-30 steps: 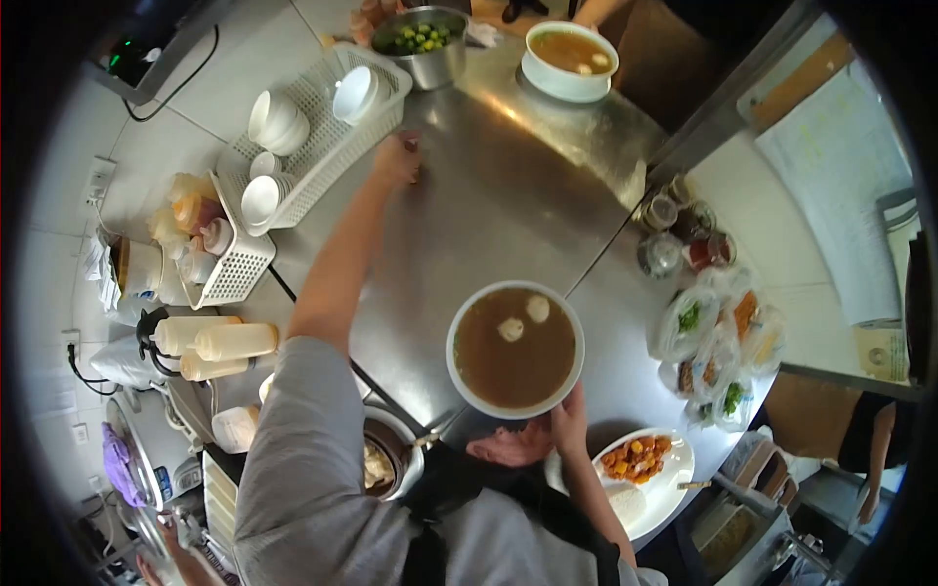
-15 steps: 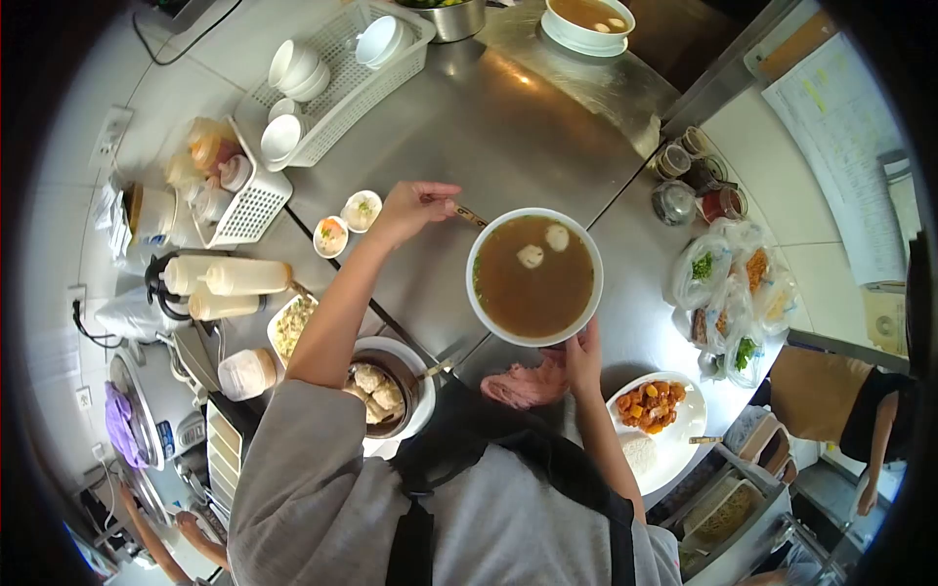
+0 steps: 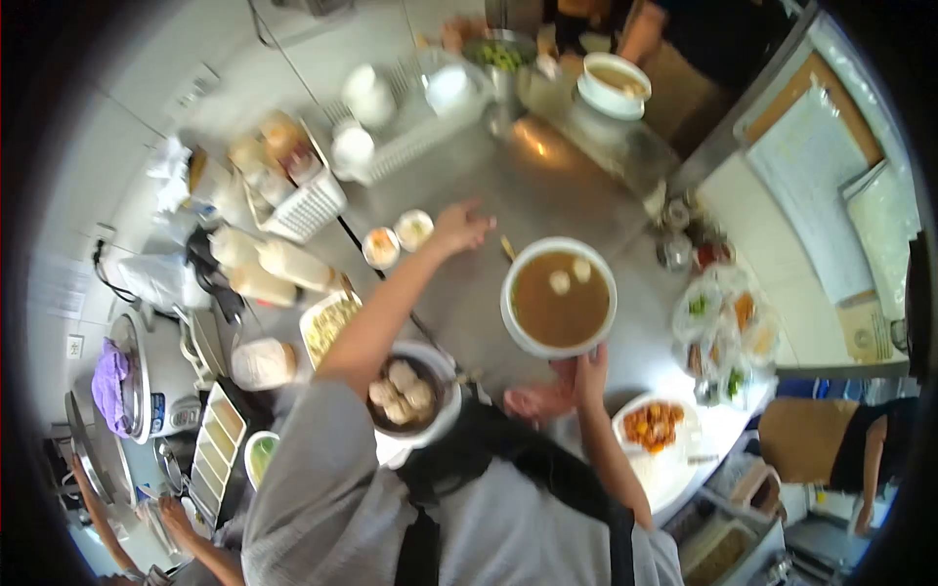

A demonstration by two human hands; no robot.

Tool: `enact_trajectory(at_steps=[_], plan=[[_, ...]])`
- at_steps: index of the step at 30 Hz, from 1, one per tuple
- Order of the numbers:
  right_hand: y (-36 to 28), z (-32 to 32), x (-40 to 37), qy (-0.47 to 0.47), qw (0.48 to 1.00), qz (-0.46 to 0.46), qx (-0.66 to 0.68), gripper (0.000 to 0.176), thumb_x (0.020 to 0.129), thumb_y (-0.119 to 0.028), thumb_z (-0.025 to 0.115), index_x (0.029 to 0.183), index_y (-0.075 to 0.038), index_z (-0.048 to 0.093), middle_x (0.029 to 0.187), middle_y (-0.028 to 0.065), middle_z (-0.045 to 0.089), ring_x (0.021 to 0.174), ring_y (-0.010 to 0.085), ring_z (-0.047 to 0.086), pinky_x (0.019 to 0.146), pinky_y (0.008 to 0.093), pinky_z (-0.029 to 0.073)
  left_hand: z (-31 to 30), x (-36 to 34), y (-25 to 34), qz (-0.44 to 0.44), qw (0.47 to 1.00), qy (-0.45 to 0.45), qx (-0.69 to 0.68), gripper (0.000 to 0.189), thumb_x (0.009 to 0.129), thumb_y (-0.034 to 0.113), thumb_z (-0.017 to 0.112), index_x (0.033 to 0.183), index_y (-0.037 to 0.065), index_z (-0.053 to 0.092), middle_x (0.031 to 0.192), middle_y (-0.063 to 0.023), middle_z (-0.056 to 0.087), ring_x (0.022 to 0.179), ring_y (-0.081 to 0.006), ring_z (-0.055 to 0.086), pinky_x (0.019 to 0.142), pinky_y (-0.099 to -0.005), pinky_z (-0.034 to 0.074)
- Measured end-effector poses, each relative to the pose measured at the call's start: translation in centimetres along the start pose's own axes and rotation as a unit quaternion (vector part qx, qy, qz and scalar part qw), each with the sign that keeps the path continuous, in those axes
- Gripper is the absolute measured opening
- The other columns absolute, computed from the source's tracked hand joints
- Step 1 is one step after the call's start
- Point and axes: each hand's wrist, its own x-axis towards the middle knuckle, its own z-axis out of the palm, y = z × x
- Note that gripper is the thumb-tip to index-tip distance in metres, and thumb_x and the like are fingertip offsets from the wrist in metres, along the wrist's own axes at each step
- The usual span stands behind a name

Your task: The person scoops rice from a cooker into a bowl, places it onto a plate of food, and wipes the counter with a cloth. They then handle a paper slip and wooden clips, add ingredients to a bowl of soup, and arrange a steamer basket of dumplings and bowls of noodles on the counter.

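A large white bowl (image 3: 558, 327) of brown broth with two pale balls in it is in front of me. My right hand (image 3: 590, 376) grips the bowl at its near edge, with a pink cloth (image 3: 540, 399) beside the wrist. A patterned spoon handle (image 3: 508, 248) sticks out past the bowl's far left rim. Just left of that handle, my left hand (image 3: 464, 228) is open, fingers stretched out and apart from it. Two small cups, one with orange bits (image 3: 381, 248) and one pale (image 3: 414, 230), stand near my left wrist.
A pot of meatballs (image 3: 437, 418) stands at my left elbow. A plate of saucy orange food (image 3: 689, 444) lies right. Bagged toppings (image 3: 724, 322) line the right side. Behind are a basket of white bowls (image 3: 420, 142) and another soup bowl (image 3: 614, 93); other people work nearby.
My left hand has come off the spoon handle. The camera view has shifted, blurring things. At the back, a person's arm now shows near the far soup bowl.
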Motion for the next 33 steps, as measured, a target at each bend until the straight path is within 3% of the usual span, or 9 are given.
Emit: enact_trajectory(at_steps=[3, 6, 9, 16, 22, 24, 26, 28, 33], plan=[[1.2, 1.2, -0.1, -0.008, 0.997, -0.029, 0.069, 0.051, 0.09, -0.013, 0.054, 0.132, -0.008, 0.025, 0.115, 0.0188, 0.053, 0.096, 0.0297, 0.061, 0.072, 0.0407, 0.055, -3.1, -0.3, -0.5, 0.088, 0.996, 0.034, -0.013, 0.056, 0.08, 0.016, 0.062, 0.129, -0.003, 0.042, 0.075, -0.0066, 0.063, 0.057, -0.0116, 0.057, 0.051, -0.0272, 0.046], [1.1, 3.0, -0.1, 0.048, 0.995, -0.003, 0.085, 0.052, 0.092, -0.008, 0.044, 0.137, -0.011, 0.018, 0.102, 0.0203, 0.056, 0.071, 0.0266, 0.065, 0.059, 0.0361, 0.058, -6.3, -2.3, 1.9, 0.15, 0.985, 0.072, 0.04, 0.052, 0.077, 0.009, 0.061, 0.126, 0.002, 0.048, 0.081, -0.0058, 0.065, 0.066, -0.0118, 0.06, 0.062, -0.0276, 0.049], [0.8, 4.7, 0.3, 0.071, 0.992, -0.021, 0.105, 0.051, 0.092, -0.009, 0.044, 0.137, -0.013, 0.019, 0.099, 0.0195, 0.057, 0.068, 0.0262, 0.065, 0.06, 0.0359, 0.058, -8.6, -5.1, 5.9, 0.192, 0.968, 0.119, 0.109, 0.047, 0.076, 0.006, 0.059, 0.123, 0.005, 0.052, 0.084, -0.0063, 0.065, 0.069, -0.0125, 0.062, 0.066, -0.0271, 0.05], [0.5, 6.8, 4.7, 0.101, 0.983, -0.019, 0.153, 0.053, 0.092, -0.005, 0.042, 0.138, -0.014, 0.016, 0.099, 0.0195, 0.057, 0.07, 0.0276, 0.065, 0.061, 0.0369, 0.058, -13.0, -9.1, 12.0, 0.211, 0.953, 0.168, 0.138, 0.032, 0.083, 0.006, 0.057, 0.115, 0.004, 0.059, 0.089, -0.0064, 0.064, 0.074, -0.0084, 0.058, 0.069, -0.024, 0.048], [-0.9, 8.2, 9.8, 0.125, 0.979, -0.048, 0.152, 0.056, 0.091, -0.004, 0.042, 0.14, -0.013, 0.015, 0.11, 0.0228, 0.051, 0.076, 0.031, 0.064, 0.064, 0.0381, 0.057, -18.9, -5.8, 18.6, 0.213, 0.928, 0.25, 0.176, 0.019, 0.085, 0.017, 0.059, 0.08, 0.0, 0.066, 0.067, -0.0116, 0.064, 0.067, -0.0119, 0.061, 0.065, -0.0268, 0.047], [-1.3, 8.5, 11.4, 0.129, 0.978, -0.058, 0.155, 0.057, 0.091, -0.003, 0.041, 0.14, -0.013, 0.014, 0.112, 0.0226, 0.049, 0.076, 0.0311, 0.064, 0.065, 0.0379, 0.057, -18.8, -5.8, 24.2, 0.301, 0.882, 0.294, 0.212, 0.018, 0.086, 0.016, 0.058, 0.092, 0.0, 0.065, 0.073, -0.0124, 0.065, 0.068, -0.0141, 0.061, 0.066, -0.0272, 0.048], [-2.7, 9.4, 12.2, 0.132, 0.975, -0.053, 0.168, 0.057, 0.091, -0.002, 0.041, 0.14, -0.013, 0.014, 0.114, 0.0224, 0.048, 0.079, 0.0311, 0.064, 0.066, 0.0371, 0.057, -20.4, -2.1, 26.8, 0.422, 0.85, 0.269, 0.162, 0.028, 0.086, 0.015, 0.057, 0.11, -0.001, 0.056, 0.081, -0.0125, 0.065, 0.072, -0.0156, 0.062, 0.067, -0.0272, 0.049], [-3.6, 10.2, 13.5, 0.134, 0.974, -0.051, 0.175, 0.057, 0.091, -0.002, 0.04, 0.14, -0.013, 0.014, 0.116, 0.0224, 0.047, 0.081, 0.0311, 0.063, 0.066, 0.0368, 0.057, -22.0, 0.1, 30.3, 0.419, 0.85, 0.25, 0.197, 0.051, 0.085, 0.013, 0.061, 0.129, -0.001, 0.04, 0.099, -0.0089, 0.062, 0.079, -0.0125, 0.059, 0.068, -0.0214, 0.048], [-4.5, 11.0, 18.1, 0.13, 0.97, -0.069, 0.195, 0.06, 0.09, -0.002, 0.042, 0.14, -0.014, 0.012, 0.111, 0.0204, 0.051, 0.082, 0.0304, 0.062, 0.07, 0.0395, 0.056, -22.6, 3.4, 39.0, 0.342, 0.899, 0.272, -0.033, 0.102, 0.068, 0.029, 0.079, 0.138, -0.007, 0.014, 0.103, -0.0105, 0.059, 0.089, -0.0166, 0.057, 0.075, -0.0339, 0.05]])
